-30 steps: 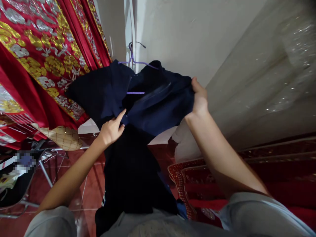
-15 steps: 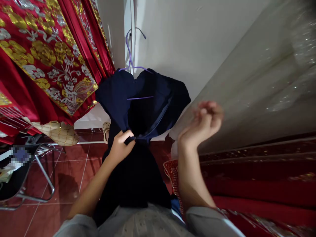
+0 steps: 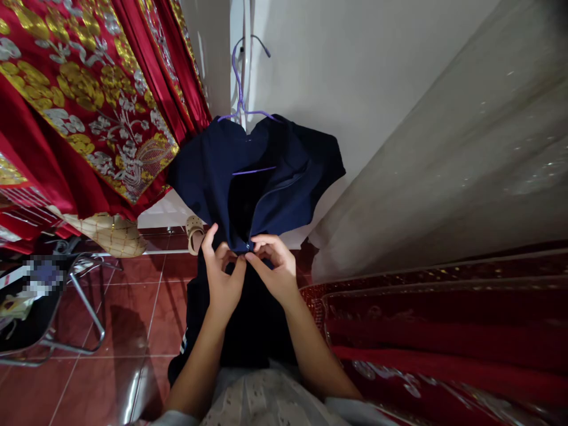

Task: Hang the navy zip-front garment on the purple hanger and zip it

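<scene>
A dark navy garment (image 3: 284,204) hangs on a purple hanger (image 3: 242,105), its front parted by a zipper opening. At the lower end of that opening shows a small metal zipper pull (image 3: 248,245). My left hand (image 3: 224,275) pinches the cloth just left of the pull, with the index finger raised. From the other side my right hand (image 3: 276,266) pinches the fabric beside the pull, thumb and fingertips close together. Both hands touch the garment, and their fingertips nearly meet.
Red cloth with gold and silver sequins (image 3: 124,112) hangs at left. A folding chair (image 3: 84,307) with items on it stands on the red tiles. Sheer pale fabric (image 3: 426,177) and red cloth (image 3: 444,331) fill the right. A beige clog (image 3: 194,232) shows behind the garment.
My right hand has come in from the right, where it was raised and blurred, to grip the garment by the zipper. The front opening has narrowed.
</scene>
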### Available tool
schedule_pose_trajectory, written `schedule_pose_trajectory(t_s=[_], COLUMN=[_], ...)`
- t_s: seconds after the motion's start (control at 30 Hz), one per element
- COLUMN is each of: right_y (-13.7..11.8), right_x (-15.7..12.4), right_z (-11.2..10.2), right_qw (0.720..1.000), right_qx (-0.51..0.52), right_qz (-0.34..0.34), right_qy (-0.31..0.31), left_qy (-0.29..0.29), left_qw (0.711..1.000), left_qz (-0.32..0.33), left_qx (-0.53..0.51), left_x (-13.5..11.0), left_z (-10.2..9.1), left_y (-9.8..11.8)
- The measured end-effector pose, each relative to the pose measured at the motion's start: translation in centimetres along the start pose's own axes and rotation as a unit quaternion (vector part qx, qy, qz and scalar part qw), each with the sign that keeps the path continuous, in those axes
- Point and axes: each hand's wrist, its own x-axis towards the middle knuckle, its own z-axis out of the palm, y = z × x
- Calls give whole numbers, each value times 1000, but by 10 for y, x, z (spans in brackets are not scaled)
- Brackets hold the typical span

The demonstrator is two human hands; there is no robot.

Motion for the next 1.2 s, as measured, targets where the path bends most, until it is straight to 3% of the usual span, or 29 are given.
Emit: schedule_pose_trajectory(t_s=[0.1, 0.2, 0.3, 0.43, 0.6, 1.2], right_y=[4, 7, 5, 1, 2, 2], right_x=[-4, -5, -5, -5, -4, -7], right_z=[-1, -3, -4, -7, -10, -11], right_qw=[1000, 999, 998, 996, 998, 998], right_qx=[-9, -15, -13, -11, -22, -55], right_qz=[-9, -18, -38, -71, -52, -24], right_qy=[9, 22, 47, 47, 17, 10], left_qy=[14, 15, -7, -40, -55, -48], left_qw=[998, 998, 999, 999, 998, 995], left_qz=[-31, -54, -43, -26, -14, 10], left_qx=[-53, -31, 24, 24, 31, 84], left_x=[-2, -2, -2, -2, -2, -2], left_z=[5, 6, 5, 3, 3, -4], left_y=[-7, -14, -15, -11, -9, -8])
